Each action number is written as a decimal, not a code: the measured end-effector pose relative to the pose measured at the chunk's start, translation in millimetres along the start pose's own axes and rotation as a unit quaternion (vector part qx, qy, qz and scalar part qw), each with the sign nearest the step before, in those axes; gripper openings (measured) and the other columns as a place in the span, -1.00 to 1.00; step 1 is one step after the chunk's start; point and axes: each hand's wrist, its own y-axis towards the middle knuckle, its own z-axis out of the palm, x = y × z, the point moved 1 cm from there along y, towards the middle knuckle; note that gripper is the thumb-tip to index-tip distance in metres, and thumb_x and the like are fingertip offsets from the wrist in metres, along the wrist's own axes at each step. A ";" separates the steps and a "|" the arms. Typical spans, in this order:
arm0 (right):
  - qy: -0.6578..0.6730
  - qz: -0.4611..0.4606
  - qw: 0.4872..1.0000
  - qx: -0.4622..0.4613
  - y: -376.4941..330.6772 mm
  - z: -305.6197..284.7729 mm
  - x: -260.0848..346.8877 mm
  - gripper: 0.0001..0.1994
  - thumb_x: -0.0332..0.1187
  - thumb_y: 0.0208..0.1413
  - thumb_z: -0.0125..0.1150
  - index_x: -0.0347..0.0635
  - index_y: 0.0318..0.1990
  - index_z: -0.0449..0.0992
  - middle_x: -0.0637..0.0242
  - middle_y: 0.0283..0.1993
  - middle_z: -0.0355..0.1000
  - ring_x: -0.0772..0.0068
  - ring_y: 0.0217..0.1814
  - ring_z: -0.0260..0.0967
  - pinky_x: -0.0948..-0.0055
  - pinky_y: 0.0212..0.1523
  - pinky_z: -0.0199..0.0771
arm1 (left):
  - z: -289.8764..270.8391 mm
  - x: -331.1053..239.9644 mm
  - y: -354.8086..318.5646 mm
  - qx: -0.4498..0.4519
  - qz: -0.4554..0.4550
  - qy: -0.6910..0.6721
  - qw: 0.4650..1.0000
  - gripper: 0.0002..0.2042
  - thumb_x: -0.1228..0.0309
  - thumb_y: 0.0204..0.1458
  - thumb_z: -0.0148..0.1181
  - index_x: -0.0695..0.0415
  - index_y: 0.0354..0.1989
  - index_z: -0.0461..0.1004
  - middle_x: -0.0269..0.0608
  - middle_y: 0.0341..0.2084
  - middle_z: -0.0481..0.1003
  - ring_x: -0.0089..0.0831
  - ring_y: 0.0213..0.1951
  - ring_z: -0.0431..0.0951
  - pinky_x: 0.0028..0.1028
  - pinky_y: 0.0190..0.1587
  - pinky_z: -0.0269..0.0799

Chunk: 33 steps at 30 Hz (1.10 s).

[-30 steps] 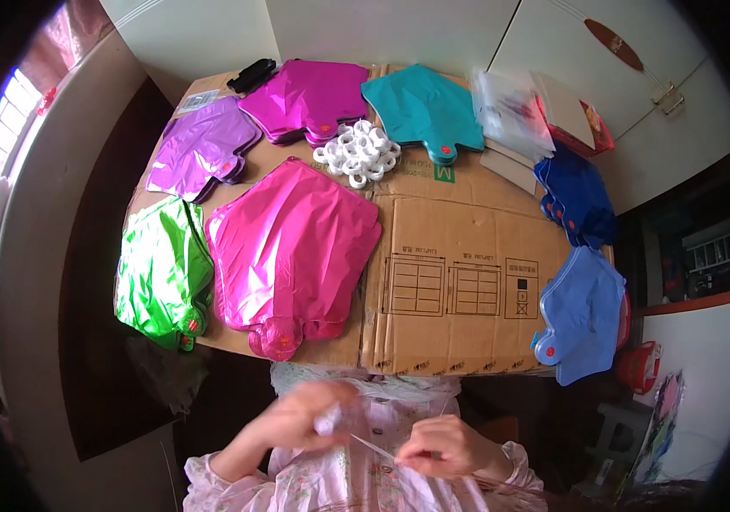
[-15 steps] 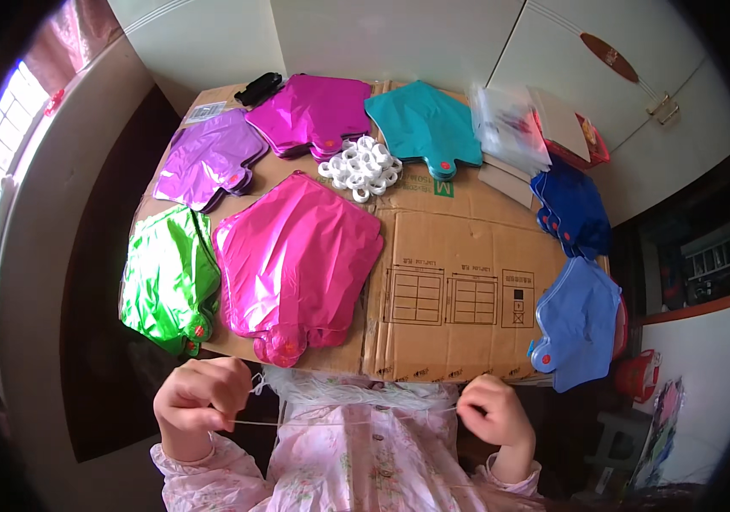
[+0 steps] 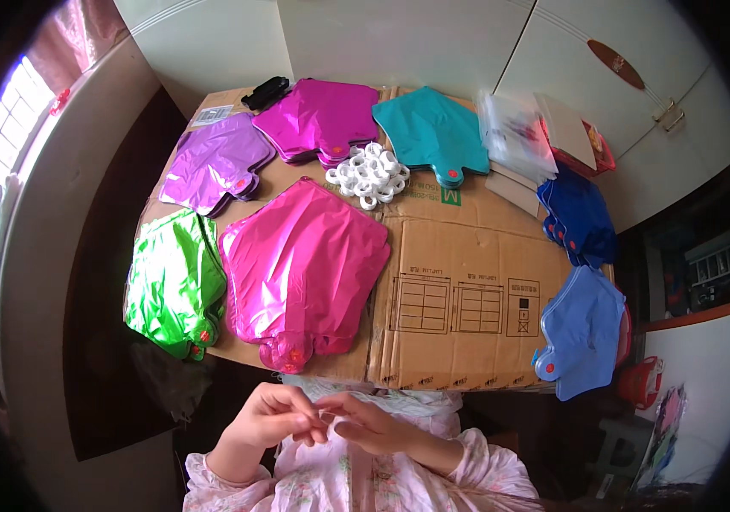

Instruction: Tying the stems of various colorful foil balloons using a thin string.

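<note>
"Where are the hands?"
"Fingers bent and fingertips together, the left hand (image 3: 273, 416) and right hand (image 3: 373, 425) meet above the lap, off the near edge of the brown cardboard (image 3: 446, 348); whether either is clamped on anything, one cannot tell."
"And nearest them?"
"A glossy, crinkled pink foil stack (image 3: 307, 264), pointed at its far end, rounded tab toward the hands, lies on the cardboard. Left, creased green foil (image 3: 173, 282); beyond, heaped white rings (image 3: 368, 176)."

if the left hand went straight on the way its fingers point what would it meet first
Most likely the right hand: the left hand points across at it, and the two look very close, though depth and any contact are hard to judge.
</note>
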 end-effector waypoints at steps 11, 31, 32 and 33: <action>-0.251 -0.154 0.955 -0.043 37.1 29.8 -17.3 -0.95 -0.48 0.05 0.04 -0.17 -0.33 0.42 0.35 -0.42 0.37 0.31 -0.30 0.29 0.36 -0.11 0.17 | -40.2 17.2 -47.7 -0.189 0.207 0.777 0.564 -0.84 0.51 -0.41 0.22 0.01 -0.54 0.48 -0.48 -0.60 0.51 -0.38 -0.42 0.40 -0.41 -0.31 0.21; -0.432 -0.177 0.881 -0.078 49.1 14.2 -57.4 -0.91 -0.44 -0.10 0.22 -0.15 -0.38 0.47 0.36 -0.40 0.38 0.29 -0.27 0.31 0.35 -0.22 0.28 | -61.8 40.1 -57.0 -0.161 0.059 0.684 0.710 -0.85 0.55 -0.17 0.16 0.18 -0.36 0.50 -0.20 -0.51 0.45 -0.29 -0.40 0.39 -0.44 -0.28 0.28; -0.436 -0.176 0.879 -0.076 47.6 14.0 -58.8 -0.91 -0.45 -0.10 0.21 -0.16 -0.38 0.47 0.35 -0.40 0.39 0.27 -0.28 0.32 0.35 -0.23 0.30 | -68.9 44.1 -64.4 -0.135 0.016 0.621 0.772 -0.89 0.54 -0.13 0.15 0.20 -0.38 0.49 -0.20 -0.52 0.45 -0.34 -0.42 0.41 -0.46 -0.30 0.29; -0.440 -0.174 0.878 -0.073 45.8 14.5 -60.1 -0.91 -0.46 -0.11 0.21 -0.16 -0.38 0.47 0.34 -0.40 0.39 0.26 -0.29 0.33 0.35 -0.25 0.31 | -72.4 49.6 -68.9 -0.185 -0.015 0.391 0.901 -0.93 0.53 -0.07 0.13 0.23 -0.41 0.49 -0.20 -0.53 0.45 -0.39 -0.43 0.41 -0.49 -0.33 0.30</action>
